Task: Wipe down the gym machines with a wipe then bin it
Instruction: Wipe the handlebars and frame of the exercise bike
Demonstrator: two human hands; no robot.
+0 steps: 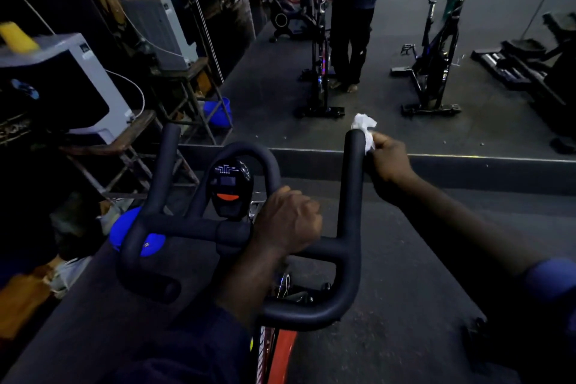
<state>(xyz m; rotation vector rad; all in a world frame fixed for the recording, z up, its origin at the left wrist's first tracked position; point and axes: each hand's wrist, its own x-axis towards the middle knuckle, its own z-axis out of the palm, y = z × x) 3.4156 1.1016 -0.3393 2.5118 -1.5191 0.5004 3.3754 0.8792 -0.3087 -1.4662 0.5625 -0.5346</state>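
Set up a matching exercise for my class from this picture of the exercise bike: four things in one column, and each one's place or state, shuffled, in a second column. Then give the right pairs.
Column A
1. wipe
2. left hand
3. display console
4. right hand

Column B
a. sits inside the centre loop of the handlebar
b. grips the handlebar's crossbar
c. pinches the wipe
d. lies against the tip of the right-side horn

Pairs: 1-d, 2-b, 3-a, 4-c
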